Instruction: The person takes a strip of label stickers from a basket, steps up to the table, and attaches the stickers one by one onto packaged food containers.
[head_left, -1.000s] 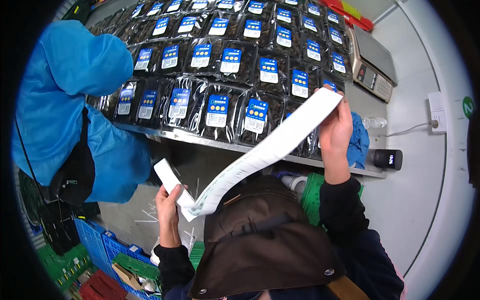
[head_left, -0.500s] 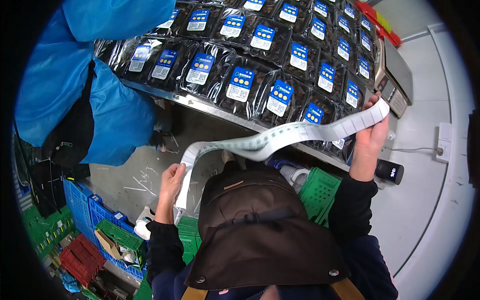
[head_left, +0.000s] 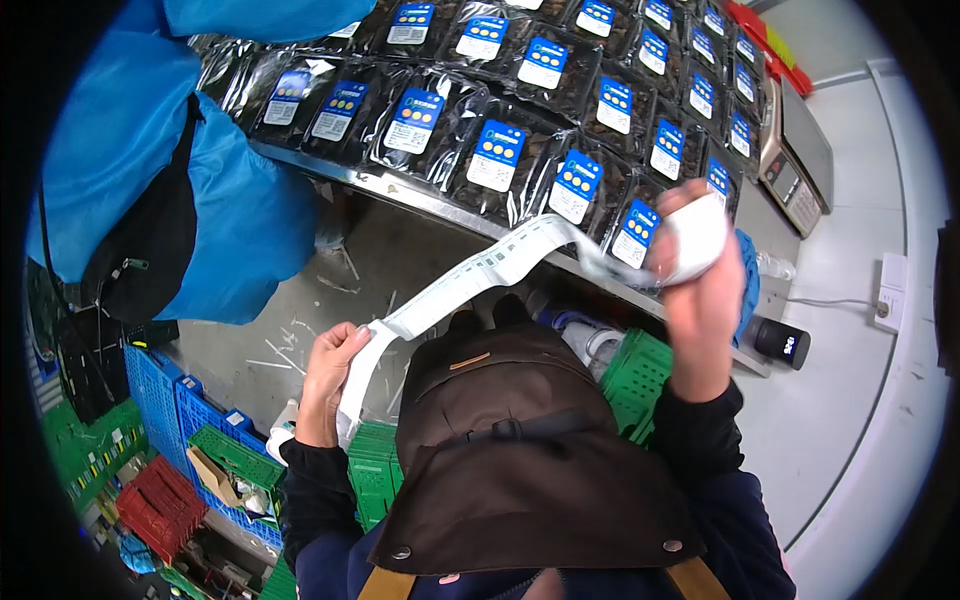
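Observation:
A long white strip of printed labels (head_left: 490,268) stretches between my hands in front of the table. My left hand (head_left: 328,378) pinches it near its lower end, thumb on top, and a short tail hangs below. My right hand (head_left: 700,320), smeared by motion, has its fingers closed around the other end, where the strip bends into a loop. Just beyond the strip, several black packs (head_left: 497,160) with clear film and blue-and-white labels stand in rows. The right hand is in front of the nearest packs at the table's right end.
The metal table edge (head_left: 390,192) runs across ahead. A scale (head_left: 795,190) sits at right, with a black cylinder showing digits (head_left: 780,343) below it. Another person's blue garment (head_left: 225,220) fills the left. Green crates (head_left: 640,385) and blue crates (head_left: 155,400) stand low down.
My right hand has moved left and toward me, and the strip's far end has curled into a loop there. My left hand keeps its hold and has shifted slightly left.

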